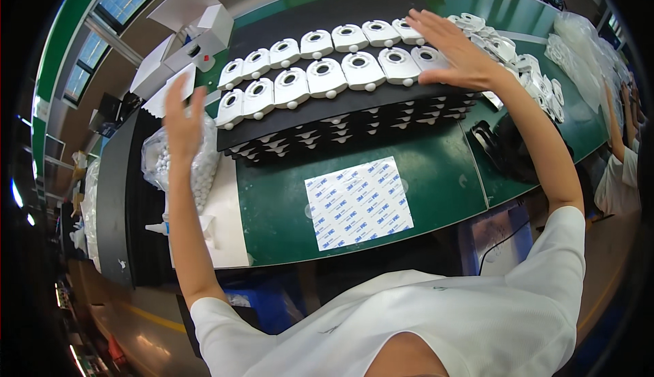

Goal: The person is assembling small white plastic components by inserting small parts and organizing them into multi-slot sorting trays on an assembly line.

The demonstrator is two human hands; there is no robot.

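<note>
The right hand (466,56) is spread wide — rows of white parts (364,79) to its left; the left hand (184,130) — fingers parted — has a clear bag (205,171) beside it.

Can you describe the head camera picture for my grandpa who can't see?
A person's open left hand and open right hand reach out at either end of a black layered stack topped with two rows of white parts. A white sheet with blue print lies in front on the green table.

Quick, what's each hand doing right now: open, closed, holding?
Left hand: open, no held item visible, near the clear bag.
Right hand: open, no held item visible, by the white parts; contact unclear.
</note>
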